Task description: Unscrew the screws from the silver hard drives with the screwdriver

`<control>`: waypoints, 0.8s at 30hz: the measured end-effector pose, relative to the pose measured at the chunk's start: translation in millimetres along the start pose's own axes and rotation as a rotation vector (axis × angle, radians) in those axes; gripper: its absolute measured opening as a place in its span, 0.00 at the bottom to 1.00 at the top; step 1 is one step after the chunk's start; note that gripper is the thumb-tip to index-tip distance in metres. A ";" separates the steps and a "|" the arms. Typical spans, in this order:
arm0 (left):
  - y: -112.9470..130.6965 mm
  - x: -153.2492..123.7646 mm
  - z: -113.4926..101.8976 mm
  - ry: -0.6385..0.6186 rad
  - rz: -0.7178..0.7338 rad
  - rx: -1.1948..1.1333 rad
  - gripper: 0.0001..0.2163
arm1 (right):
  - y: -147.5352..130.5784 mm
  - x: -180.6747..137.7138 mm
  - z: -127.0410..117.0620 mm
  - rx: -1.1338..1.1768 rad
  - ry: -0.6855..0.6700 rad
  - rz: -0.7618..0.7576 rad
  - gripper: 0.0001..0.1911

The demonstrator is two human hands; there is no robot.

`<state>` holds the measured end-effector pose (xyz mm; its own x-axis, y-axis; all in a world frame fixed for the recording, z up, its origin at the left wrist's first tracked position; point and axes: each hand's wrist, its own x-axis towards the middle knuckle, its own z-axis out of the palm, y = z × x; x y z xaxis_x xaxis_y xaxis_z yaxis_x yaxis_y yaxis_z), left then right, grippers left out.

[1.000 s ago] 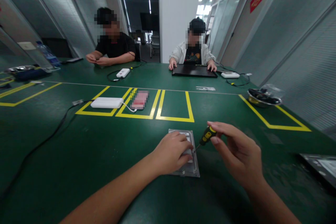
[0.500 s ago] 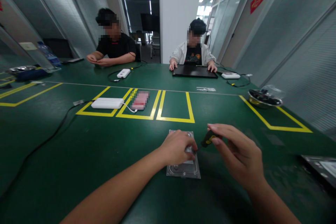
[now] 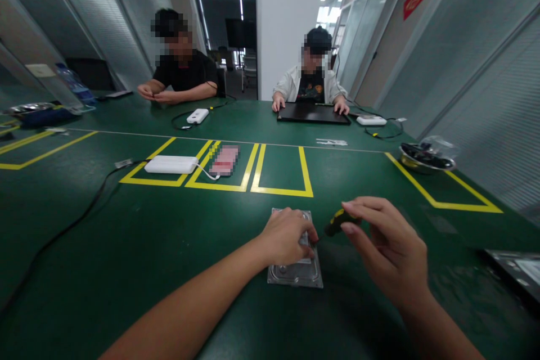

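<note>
A silver hard drive (image 3: 295, 277) lies flat on the green table in front of me. Across its upper part rests my left hand (image 3: 283, 237), closed, with its fingers curled over the right side; they hide much of the drive's face. My right hand (image 3: 390, 250) pinches the black and yellow handle of a screwdriver (image 3: 336, 223) between thumb and fingertips. The screwdriver's thin shaft slants down and left toward the drive's right edge, by my left fingertips. Whether its tip sits in a screw is too small to tell.
Another drive-like metal piece (image 3: 512, 273) lies at the right edge. A white power bank (image 3: 171, 165) is cabled to a pink phone (image 3: 225, 160). A metal bowl (image 3: 426, 163) holds dark items. Two people sit opposite, one holding a flat black panel (image 3: 313, 113).
My right hand has moved slightly right, and the screwdriver handle leans further over to the right. My left hand and the hard drive have hardly moved.
</note>
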<state>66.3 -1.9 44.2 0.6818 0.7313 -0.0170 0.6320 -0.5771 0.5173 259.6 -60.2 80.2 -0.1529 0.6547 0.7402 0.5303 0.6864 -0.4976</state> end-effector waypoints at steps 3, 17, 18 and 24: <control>0.1 -0.1 -0.8 -0.009 -0.003 -0.003 0.11 | -1.4 0.5 -1.3 0.011 -0.018 -0.020 0.18; 3.1 -0.2 -3.9 -0.039 -0.022 0.004 0.11 | 1.3 -0.6 -1.6 0.013 -0.046 -0.014 0.18; 3.2 -0.2 -3.9 -0.041 -0.021 0.005 0.11 | 2.2 -1.6 -1.0 0.025 -0.043 -0.005 0.19; 3.6 -0.7 -4.4 -0.045 -0.023 0.002 0.11 | 4.9 -4.3 2.4 0.056 0.046 0.054 0.15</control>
<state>66.5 -3.0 49.8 0.6830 0.7273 -0.0672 0.6483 -0.5612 0.5146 260.9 -58.9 73.5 -0.0865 0.6768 0.7310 0.4889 0.6682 -0.5608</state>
